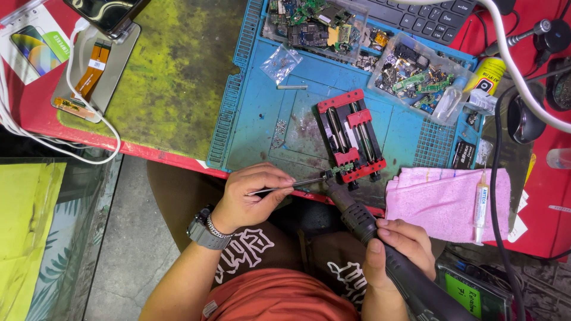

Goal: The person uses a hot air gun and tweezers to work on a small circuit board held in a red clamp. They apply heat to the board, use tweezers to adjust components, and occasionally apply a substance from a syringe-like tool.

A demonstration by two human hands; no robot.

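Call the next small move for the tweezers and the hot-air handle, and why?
Probably ease the tweezers tip onto the part to be lifted from the small green board. The left hand already has them pointed there, the right hand aims the hot-air handle nozzle at the same spot, and the board sits clamped at the near end of the red holder. Actual contact is too small to tell.

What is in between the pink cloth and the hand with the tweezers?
In the head view, between the pink cloth and the left hand lie the tweezers and the black hot-air tool's nozzle, under the red clamp.
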